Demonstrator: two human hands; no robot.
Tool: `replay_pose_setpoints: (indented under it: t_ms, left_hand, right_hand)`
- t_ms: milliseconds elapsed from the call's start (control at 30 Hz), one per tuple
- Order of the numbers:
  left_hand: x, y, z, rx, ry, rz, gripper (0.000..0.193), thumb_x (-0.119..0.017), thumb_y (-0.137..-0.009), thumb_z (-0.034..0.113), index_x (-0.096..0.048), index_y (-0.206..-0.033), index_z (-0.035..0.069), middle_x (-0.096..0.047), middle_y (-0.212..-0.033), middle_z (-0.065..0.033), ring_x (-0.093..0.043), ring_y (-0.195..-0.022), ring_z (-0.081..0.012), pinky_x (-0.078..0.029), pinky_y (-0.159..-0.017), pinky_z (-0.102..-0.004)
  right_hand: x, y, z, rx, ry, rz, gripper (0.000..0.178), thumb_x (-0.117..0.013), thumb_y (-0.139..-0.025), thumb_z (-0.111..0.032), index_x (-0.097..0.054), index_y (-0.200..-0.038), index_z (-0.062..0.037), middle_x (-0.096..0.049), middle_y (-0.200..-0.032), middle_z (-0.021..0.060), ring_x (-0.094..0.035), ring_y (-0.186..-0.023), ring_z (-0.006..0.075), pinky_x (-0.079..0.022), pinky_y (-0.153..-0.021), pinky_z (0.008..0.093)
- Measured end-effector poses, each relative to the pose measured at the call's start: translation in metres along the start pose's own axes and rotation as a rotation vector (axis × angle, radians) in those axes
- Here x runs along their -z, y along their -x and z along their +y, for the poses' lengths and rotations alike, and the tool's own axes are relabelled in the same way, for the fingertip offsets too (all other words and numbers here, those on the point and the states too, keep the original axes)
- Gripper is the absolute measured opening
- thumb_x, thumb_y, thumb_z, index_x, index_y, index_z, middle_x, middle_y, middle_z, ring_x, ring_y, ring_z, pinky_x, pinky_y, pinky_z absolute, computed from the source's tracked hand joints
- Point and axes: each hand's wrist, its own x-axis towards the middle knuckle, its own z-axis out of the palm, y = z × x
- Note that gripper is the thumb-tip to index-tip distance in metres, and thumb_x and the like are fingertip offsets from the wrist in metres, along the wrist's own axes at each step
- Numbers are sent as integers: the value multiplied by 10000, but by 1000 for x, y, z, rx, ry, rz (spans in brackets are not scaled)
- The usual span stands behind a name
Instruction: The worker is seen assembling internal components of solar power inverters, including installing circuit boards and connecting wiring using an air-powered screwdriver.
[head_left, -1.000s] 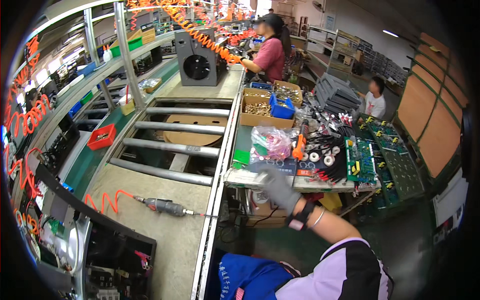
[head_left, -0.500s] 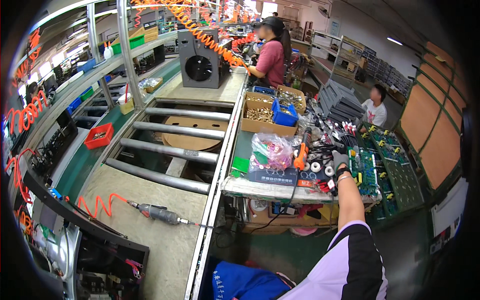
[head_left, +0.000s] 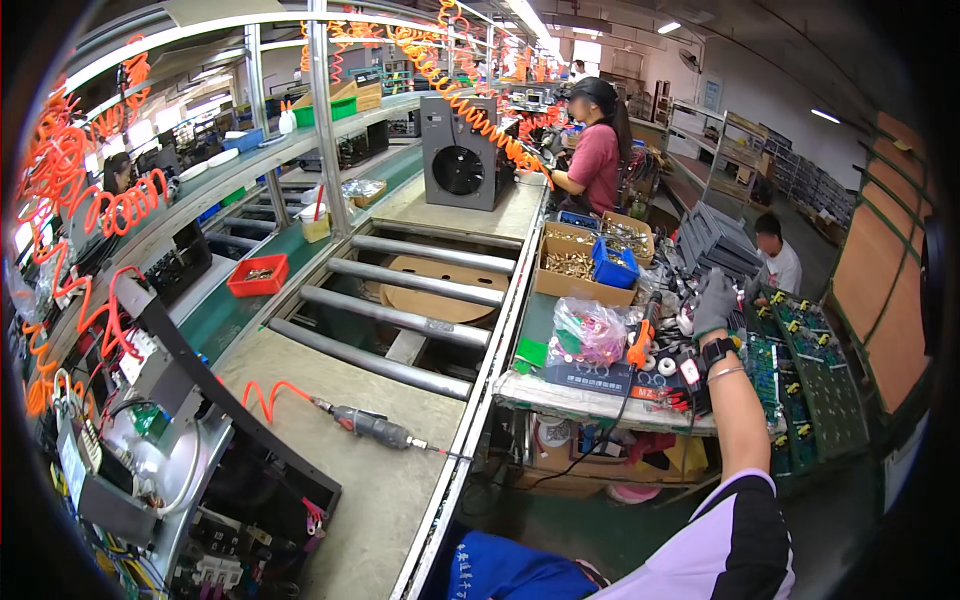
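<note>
My right hand [head_left: 713, 303], in a grey glove with a black band at the wrist, reaches over the cluttered right-hand bench. It is above a heap of cables and small parts beside a stack of grey metal panels [head_left: 716, 243]. The back of the glove faces me and hides most of the fingers, so any grip cannot be made out. Close by lie an orange-and-black power screwdriver [head_left: 641, 343], several white rings [head_left: 689, 371] and a clear bag of pink parts [head_left: 592, 335]. Green circuit boards [head_left: 765, 375] stand right of my forearm. My left hand is out of view.
A cardboard box of brass fittings [head_left: 585, 291] and a blue bin [head_left: 614, 266] sit farther back. Left are conveyor rollers [head_left: 400, 325], an air screwdriver [head_left: 372, 427], a red bin [head_left: 258, 275] and an open machine chassis [head_left: 270, 440]. Two co-workers [head_left: 597, 150] [head_left: 781, 268] are beyond.
My right hand has lifted from beside the circuit boards and moved farther away over the cable heap. The view has swung left, showing more of the chassis.
</note>
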Motion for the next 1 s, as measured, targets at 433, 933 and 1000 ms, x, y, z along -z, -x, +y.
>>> replay_pose_setpoints:
  t_ms: [433,933,1000]
  left_hand:
    - [17,38,3,426,-59,-572,508,-559,-895,413,-567,-1176,-10,-654,-991,-170,-612,-742,-170,-463,-606,-254]
    - [-62,30,59,-163,-200,-549,589,-713,-785,203,-471,-1303,60,-601,-1122,-131,-607,-1006,-221,-483,-867,-305]
    - [-59,30,44,-142,-137,-588,582,-686,-811,153,-443,-1330,49,-592,-1159,-125,-597,-1033,-202,-479,-889,-292]
  right_hand:
    - [-154,251,-166,279,-243,-670,222,-457,-968,-250,-562,-1002,-57,-570,-791,-1,-533,-655,73,-425,-603,213]
    - [-83,531,-243,-566,-711,-1783,280,-471,-970,-260,-522,-982,15,-558,-708,80,-556,-580,118,-449,-506,235]
    - [-86,534,-241,-677,-646,-1756,278,-469,-971,-261,-522,-987,11,-558,-677,76,-558,-587,113,-443,-517,229]
